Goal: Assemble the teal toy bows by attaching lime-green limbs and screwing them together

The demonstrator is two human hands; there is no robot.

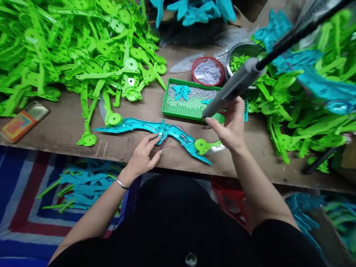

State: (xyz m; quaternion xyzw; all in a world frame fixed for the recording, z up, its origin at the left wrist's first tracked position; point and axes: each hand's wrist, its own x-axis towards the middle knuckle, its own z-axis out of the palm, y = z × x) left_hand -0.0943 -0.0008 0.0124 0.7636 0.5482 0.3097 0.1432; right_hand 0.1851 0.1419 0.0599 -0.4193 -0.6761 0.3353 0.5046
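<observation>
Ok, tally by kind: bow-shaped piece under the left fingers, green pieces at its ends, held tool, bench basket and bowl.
Blue bow-shaped piece: 1
Green pieces at its ends: 2
Grey tool: 1
Red basket: 1
Metal bowl: 1
Total: 6

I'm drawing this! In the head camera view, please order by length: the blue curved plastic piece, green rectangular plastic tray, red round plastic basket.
Longest to shortest:
1. Blue curved piece
2. Green tray
3. Red basket
</observation>
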